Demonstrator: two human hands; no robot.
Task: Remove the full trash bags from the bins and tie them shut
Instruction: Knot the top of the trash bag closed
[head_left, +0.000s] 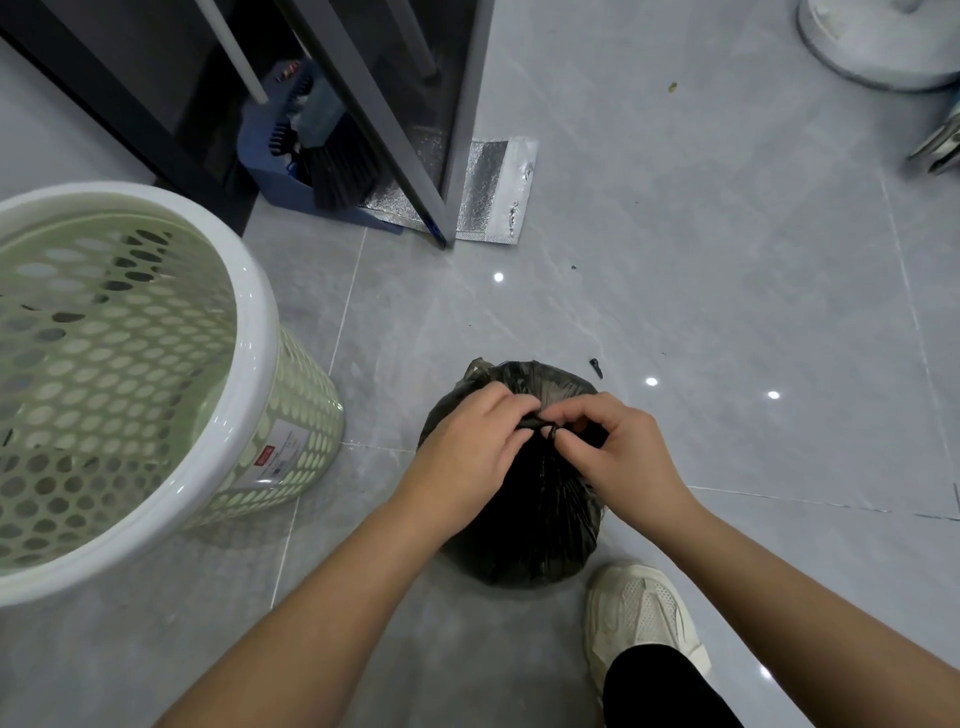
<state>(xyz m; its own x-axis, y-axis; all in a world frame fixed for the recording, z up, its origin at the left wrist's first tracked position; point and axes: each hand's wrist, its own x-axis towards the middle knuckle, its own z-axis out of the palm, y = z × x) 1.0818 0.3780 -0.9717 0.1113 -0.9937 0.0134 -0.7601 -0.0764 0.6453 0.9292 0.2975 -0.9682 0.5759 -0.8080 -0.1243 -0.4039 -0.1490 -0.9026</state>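
A full black trash bag stands on the grey tiled floor at the centre of the view. Its gathered neck is bunched at the top between my two hands. My left hand grips the neck from the left, its fingers curled over the bunched plastic. From the right, my right hand pinches a thin twisted strand of the bag at the knot. A pale green perforated bin with a white rim stands at the left, apart from the bag, with no bag in it.
My white shoe is planted just right of the bag's base. A blue dustpan with a black brush leans by a dark door frame at the back, beside a silver foil pouch. A white round base sits top right.
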